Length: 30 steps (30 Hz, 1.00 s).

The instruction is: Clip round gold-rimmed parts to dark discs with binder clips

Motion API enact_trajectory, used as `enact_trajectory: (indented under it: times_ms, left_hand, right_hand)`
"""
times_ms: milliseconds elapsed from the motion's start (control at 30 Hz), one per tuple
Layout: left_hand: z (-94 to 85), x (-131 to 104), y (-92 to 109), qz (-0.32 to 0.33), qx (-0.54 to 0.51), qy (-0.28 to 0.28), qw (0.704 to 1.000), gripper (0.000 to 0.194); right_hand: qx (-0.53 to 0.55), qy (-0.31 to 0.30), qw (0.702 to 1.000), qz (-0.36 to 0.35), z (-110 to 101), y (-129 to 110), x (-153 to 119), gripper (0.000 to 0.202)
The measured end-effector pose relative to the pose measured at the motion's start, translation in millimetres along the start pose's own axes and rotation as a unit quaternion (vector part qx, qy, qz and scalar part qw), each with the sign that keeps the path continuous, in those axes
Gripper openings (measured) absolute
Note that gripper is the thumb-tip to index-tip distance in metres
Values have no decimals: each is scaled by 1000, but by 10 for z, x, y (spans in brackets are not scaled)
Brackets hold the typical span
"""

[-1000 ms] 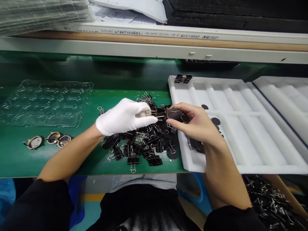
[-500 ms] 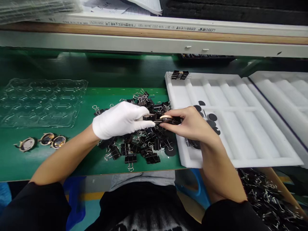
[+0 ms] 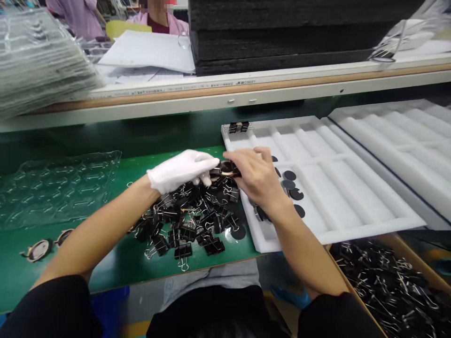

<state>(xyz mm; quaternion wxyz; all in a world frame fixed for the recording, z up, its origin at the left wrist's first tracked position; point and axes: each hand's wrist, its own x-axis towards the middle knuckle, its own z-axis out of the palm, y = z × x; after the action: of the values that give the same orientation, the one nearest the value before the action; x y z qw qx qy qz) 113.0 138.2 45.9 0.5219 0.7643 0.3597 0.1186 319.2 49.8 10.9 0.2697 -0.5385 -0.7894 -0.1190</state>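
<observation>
Round piece [image 3: 227,168] is up in front of you, over the near left corner area of the white tray and the clip pile [image 3: 186,220], between your 2 hands. Your bare right hand [image 3: 254,176] grasps it from the right, with fingers bent over its far side. Your left hand [image 3: 186,170], in a white glove, has its fingertips at a black clip [image 3: 214,172] on the left side of the piece. You can't tell from here if those fingers pinch the clip.

The pile sits on the green table [image 3: 116,263], with a dark disc [image 3: 238,232] beside it. To your right is the white tray [image 3: 338,188], with more dark discs [image 3: 289,175] in it and 2 clips [image 3: 239,127] at its far left corner. Another white tray [image 3: 405,136] is farther right. A box [image 3: 431,277] full of clips is low on your right. On your left are a clear tray [image 3: 59,188] and 2 round cases [image 3: 38,250]. Papers [image 3: 151,49] and black blocks [image 3: 282,37] are up on the shelf [image 3: 197,95].
</observation>
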Motion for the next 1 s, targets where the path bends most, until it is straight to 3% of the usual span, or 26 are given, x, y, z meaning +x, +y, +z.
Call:
enact_trajectory:
  times_ms: [100, 167, 233, 300, 433, 633, 800, 900, 1000]
  left_hand:
    - [-46, 564, 75, 6, 48, 60, 997, 37]
    - [-24, 991, 111, 7, 189, 112, 976, 38]
    - [29, 1391, 129, 10, 248, 141, 958, 37]
    - [90, 1712, 126, 12, 300, 160, 940, 41]
    - [195, 2045, 58, 11, 386, 157, 909, 46]
    - [328, 2117, -39, 3, 486, 184, 855, 44]
    - [388, 2066, 53, -2, 507, 195, 840, 52]
    - [225, 1810, 173, 4, 509, 159, 846, 52]
    - [-70, 1241, 279, 3, 518, 36, 855, 48]
  right_hand:
    - [-76, -19, 982, 172, -117, 212, -26, 69]
    - [-93, -112, 939, 311, -151, 389, -64, 65]
    - [-77, -214, 891, 393, -140, 548, -101, 48]
    - [-53, -268, 869, 412, -106, 654, -125, 39]
    - [-34, -267, 876, 400, -60, 692, -147, 34]
    - [-31, -248, 887, 388, -48, 646, -162, 31]
    - [-45, -215, 900, 377, -46, 625, -148, 26]
    - [-13, -165, 909, 382, -60, 610, -126, 24]
    - [60, -98, 916, 383, -64, 582, -112, 21]
